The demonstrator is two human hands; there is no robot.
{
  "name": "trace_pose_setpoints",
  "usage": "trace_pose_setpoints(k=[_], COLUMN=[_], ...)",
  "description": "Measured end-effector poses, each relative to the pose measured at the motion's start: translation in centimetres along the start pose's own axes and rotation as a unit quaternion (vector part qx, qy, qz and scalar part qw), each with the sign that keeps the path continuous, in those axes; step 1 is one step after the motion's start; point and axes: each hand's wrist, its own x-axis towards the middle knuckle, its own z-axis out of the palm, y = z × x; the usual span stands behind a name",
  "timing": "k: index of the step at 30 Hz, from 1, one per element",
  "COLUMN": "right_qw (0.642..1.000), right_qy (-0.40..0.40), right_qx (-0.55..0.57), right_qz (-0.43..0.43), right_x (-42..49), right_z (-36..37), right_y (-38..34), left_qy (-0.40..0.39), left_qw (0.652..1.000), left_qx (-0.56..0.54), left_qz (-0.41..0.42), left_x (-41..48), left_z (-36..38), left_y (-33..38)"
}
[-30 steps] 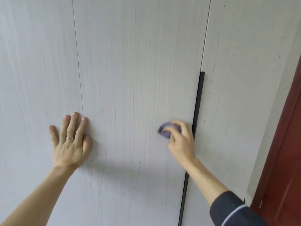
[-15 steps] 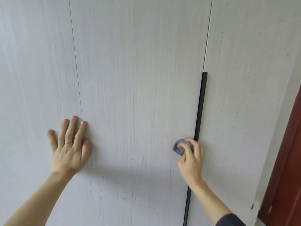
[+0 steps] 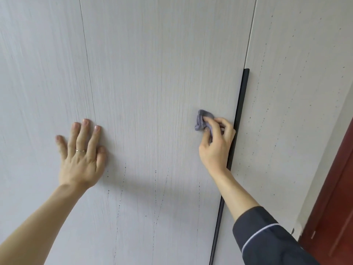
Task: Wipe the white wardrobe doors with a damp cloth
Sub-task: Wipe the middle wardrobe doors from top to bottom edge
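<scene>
Head view: the right hand (image 3: 215, 144) grips a small grey-purple cloth (image 3: 201, 119). The fingers are curled round it, and the bunched cloth comes out above and to the left of the fingertips. The cloth is pressed on the middle wardrobe door (image 3: 162, 64), which is white with a fine vertical grain. Just to the right of this grip, a long black handle strip (image 3: 242, 100) runs along the door edge, partly behind the hand. Beyond the strip is the right door (image 3: 296, 92), which has lines of small dark specks. Below the grip and to its left, thin dotted trails (image 3: 155, 188) run down the middle door. Well apart to the left of the cloth, the left hand (image 3: 81, 155) lies flat over the seam between two doors. Its fingers are straight and spread and hold nothing. One finger wears a ring (image 3: 80, 150). A dark sleeve (image 3: 267, 240) with a pale stripe covers the right forearm. A red-brown door frame (image 3: 336, 197) stands far to the right.
</scene>
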Motion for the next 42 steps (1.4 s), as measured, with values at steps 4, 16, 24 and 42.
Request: trace_pose_setpoints(k=[4, 16, 24, 42], right_qw=[0.993, 0.995, 0.952, 0.933], right_qy=[-0.103, -0.082, -0.222, -0.217], right_qx=[-0.001, 0.031, 0.026, 0.062], right_qz=[-0.059, -0.049, -0.211, -0.281], right_x=[-8.5, -4.9, -14.2, -14.5], right_z=[-0.3, 3.0, 3.7, 7.8], right_y=[2.0, -3.8, -1.8, -6.9], left_qy=[-0.004, -0.113, -0.142, -0.218], left_qw=[1.0, 0.993, 0.99, 0.974], left_qx=[0.003, -0.026, -0.016, -0.021], left_qz=[0.007, -0.035, -0.02, -0.055], left_x=[-0.2, -6.4, -8.4, -13.7], left_z=[0.1, -1.9, -2.3, -2.2], left_y=[0.0, -0.4, -1.9, -3.2])
